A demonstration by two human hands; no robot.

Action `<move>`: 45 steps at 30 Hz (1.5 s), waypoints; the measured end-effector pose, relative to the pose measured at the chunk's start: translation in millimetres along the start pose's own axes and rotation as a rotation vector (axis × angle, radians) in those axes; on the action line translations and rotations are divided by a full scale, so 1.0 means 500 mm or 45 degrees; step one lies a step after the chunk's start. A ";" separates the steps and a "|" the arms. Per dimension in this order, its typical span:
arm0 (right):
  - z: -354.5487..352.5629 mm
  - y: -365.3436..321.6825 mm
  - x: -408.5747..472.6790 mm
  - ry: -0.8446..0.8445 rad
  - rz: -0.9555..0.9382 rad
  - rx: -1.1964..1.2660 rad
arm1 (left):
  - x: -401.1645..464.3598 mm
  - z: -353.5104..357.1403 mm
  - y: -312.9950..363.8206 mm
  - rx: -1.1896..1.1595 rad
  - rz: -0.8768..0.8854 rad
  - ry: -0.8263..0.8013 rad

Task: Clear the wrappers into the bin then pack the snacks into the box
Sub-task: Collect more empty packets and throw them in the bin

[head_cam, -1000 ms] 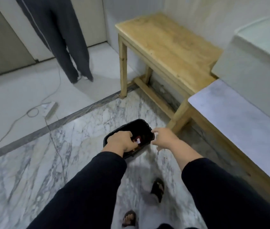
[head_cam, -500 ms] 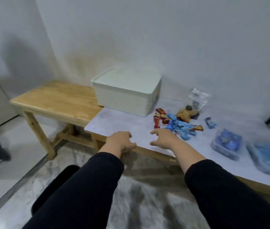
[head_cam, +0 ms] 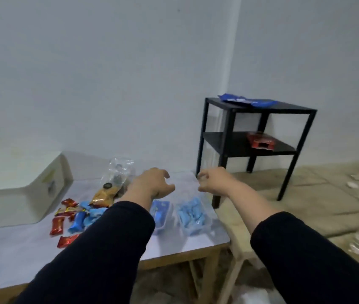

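A pile of red and blue snack packs (head_cam: 76, 218) lies on the pale table (head_cam: 20, 249), beside a white lidded box (head_cam: 18, 189) at the left. Two clear tubs of blue snacks (head_cam: 190, 212) stand near the table's right end, behind them a clear bag (head_cam: 119, 172) and a tan packet (head_cam: 105, 195). My left hand (head_cam: 152, 183) hovers above the table with fingers loosely curled and holds nothing. My right hand (head_cam: 212, 179) hangs in the air past the table's right edge, also loosely curled and empty. The bin is out of view.
A black two-shelf side table (head_cam: 259, 128) stands at the right by the wall, with a blue wrapper (head_cam: 245, 100) on top and a red wrapper (head_cam: 261, 140) on its lower shelf. A wooden bench (head_cam: 233, 220) adjoins the table. White scraps lie on the brown floor covering.
My view has swung from the black bin on the floor up and rightward over the table to the black side table. Both hands left the bin and now hover empty.
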State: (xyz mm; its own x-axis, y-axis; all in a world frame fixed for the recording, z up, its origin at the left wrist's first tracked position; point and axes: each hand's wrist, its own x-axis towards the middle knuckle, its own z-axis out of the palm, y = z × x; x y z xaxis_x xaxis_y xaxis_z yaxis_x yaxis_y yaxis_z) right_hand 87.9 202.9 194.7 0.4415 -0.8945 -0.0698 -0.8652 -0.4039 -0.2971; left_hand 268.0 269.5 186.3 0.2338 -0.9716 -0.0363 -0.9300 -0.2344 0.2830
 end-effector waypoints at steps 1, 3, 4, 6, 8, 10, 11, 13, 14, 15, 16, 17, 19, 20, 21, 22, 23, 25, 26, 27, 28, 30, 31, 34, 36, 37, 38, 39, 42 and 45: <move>-0.028 0.032 0.001 0.036 0.031 0.017 | 0.027 -0.015 0.038 0.007 0.041 0.041; -0.080 0.094 0.005 0.109 0.095 0.060 | 0.080 -0.048 0.114 -0.014 0.122 0.133; -0.104 0.124 0.008 0.146 0.130 0.078 | 0.106 -0.065 0.153 -0.034 0.166 0.196; -0.146 0.182 0.020 0.219 0.187 0.115 | 0.157 -0.099 0.231 -0.078 0.257 0.350; -0.187 0.237 0.042 0.272 0.227 0.128 | 0.213 -0.132 0.306 -0.120 0.344 0.488; -0.225 0.287 0.077 0.321 0.259 0.106 | 0.275 -0.160 0.376 -0.149 0.424 0.588; -0.241 0.309 0.098 0.347 0.272 0.089 | 0.306 -0.172 0.408 -0.165 0.463 0.622; -0.264 0.351 0.147 0.396 0.303 0.069 | 0.373 -0.186 0.467 -0.190 0.531 0.634; -0.271 0.370 0.176 0.414 0.324 0.073 | 0.406 -0.189 0.491 -0.188 0.556 0.607; -0.274 0.387 0.203 0.428 0.348 0.083 | 0.438 -0.189 0.512 -0.176 0.578 0.562; -0.273 0.403 0.231 0.441 0.377 0.098 | 0.468 -0.189 0.530 -0.157 0.608 0.505; -0.269 0.418 0.259 0.460 0.401 0.108 | 0.496 -0.188 0.545 -0.133 0.639 0.440; -0.254 0.442 0.312 0.496 0.448 0.146 | 0.539 -0.183 0.569 -0.085 0.684 0.321; -0.244 0.449 0.336 0.507 0.481 0.178 | 0.555 -0.179 0.579 -0.064 0.703 0.270; -0.234 0.454 0.359 0.507 0.521 0.203 | 0.570 -0.175 0.586 -0.052 0.722 0.223; -0.223 0.457 0.380 0.499 0.565 0.222 | 0.584 -0.170 0.592 -0.046 0.732 0.174; -0.213 0.458 0.397 0.491 0.613 0.240 | 0.595 -0.166 0.595 -0.041 0.731 0.123; -0.196 0.458 0.422 0.486 0.690 0.251 | 0.607 -0.163 0.597 -0.006 0.710 0.061; -0.190 0.459 0.431 0.495 0.702 0.230 | 0.611 -0.163 0.597 0.034 0.702 0.067; -0.187 0.462 0.436 0.516 0.698 0.193 | 0.611 -0.163 0.598 0.076 0.699 0.090; -0.184 0.465 0.438 0.545 0.691 0.165 | 0.608 -0.164 0.598 0.102 0.697 0.118; -0.182 0.472 0.436 0.577 0.667 0.151 | 0.598 -0.164 0.598 0.115 0.688 0.150; -0.183 0.476 0.431 0.576 0.645 0.154 | 0.592 -0.163 0.597 0.121 0.675 0.160; -0.189 0.484 0.407 0.552 0.573 0.172 | 0.559 -0.161 0.587 0.115 0.633 0.235; -0.196 0.484 0.381 0.556 0.536 0.151 | 0.528 -0.159 0.575 0.087 0.617 0.321; -0.199 0.483 0.365 0.562 0.511 0.138 | 0.509 -0.159 0.570 0.090 0.606 0.380; -0.203 0.481 0.348 0.570 0.478 0.131 | 0.488 -0.159 0.564 0.104 0.594 0.454; -0.207 0.478 0.329 0.579 0.436 0.129 | 0.468 -0.159 0.560 0.118 0.575 0.525; -0.218 0.463 0.265 0.593 0.293 0.122 | 0.385 -0.162 0.551 0.128 0.527 0.685; -0.229 0.435 0.198 0.613 0.164 0.108 | 0.293 -0.174 0.528 0.121 0.467 0.792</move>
State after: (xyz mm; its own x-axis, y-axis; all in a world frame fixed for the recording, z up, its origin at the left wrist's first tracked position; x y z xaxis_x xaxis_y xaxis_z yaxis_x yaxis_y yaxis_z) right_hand -83.8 4.7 232.0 0.1551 -0.9310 0.3303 -0.8743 -0.2850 -0.3928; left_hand 81.5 68.2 339.1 -0.0065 -0.7967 0.6044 -0.9935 0.0737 0.0865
